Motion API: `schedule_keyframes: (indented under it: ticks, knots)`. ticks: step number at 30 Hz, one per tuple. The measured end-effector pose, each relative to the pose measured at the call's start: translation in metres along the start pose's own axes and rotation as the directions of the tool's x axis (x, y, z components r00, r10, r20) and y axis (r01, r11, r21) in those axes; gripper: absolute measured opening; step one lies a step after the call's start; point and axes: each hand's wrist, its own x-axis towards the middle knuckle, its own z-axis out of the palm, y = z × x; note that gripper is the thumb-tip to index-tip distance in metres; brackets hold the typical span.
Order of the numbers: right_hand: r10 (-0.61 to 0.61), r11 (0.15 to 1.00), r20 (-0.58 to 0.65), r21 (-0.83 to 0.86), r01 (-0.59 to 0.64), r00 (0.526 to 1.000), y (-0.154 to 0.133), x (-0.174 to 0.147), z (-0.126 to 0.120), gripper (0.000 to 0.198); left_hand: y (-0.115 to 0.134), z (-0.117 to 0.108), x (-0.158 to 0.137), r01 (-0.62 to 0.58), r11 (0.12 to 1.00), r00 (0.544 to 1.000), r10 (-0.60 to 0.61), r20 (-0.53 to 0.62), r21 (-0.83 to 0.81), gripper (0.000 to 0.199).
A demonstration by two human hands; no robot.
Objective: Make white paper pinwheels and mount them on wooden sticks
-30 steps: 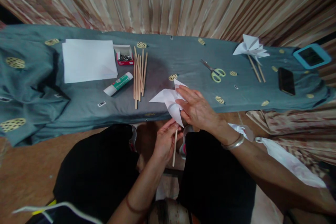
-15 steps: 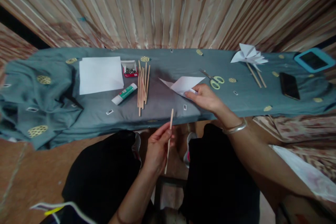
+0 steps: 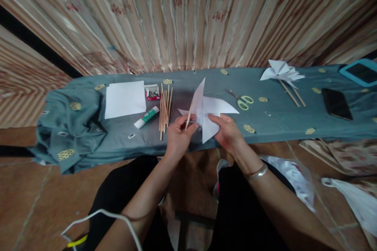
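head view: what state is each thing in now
White paper pinwheel: held in the right hand
Thin pale wooden stick: held in the left hand
Small red-and-white cardboard box: open
Green-and-white glue stick: lying on its side
Green-handled metal scissors: blade gap unclear
Loose pale wooden sticks: piled, some crossing
White paper sheets: stacked flat
White pinwheels on sticks: lying
Black rectangular phone: screen dark
Blue-framed device: screen dark

I log from my remote station: left hand (image 3: 180, 137) and right hand (image 3: 230, 135) both bare, likewise the forearms (image 3: 147, 198). One smooth, rounded, silver-coloured metal bangle (image 3: 259, 171) circles the right wrist. Plain black cloth trousers (image 3: 235, 208) cover the legs. I note a pale grey shoe (image 3: 223, 164) with a pink patch, right foot; the other shoe is mostly hidden.
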Motion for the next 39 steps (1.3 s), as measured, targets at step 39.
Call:
schedule_keyframes:
  ticks: [39]
  knots:
    - [-0.577, 0.512, 0.295, -0.596, 0.619, 0.762, -0.025, -0.037, -0.028, 0.045, 0.028, -0.016, -0.01, 0.228, 0.971, 0.951, -0.207, 0.229, -0.072, 0.032]
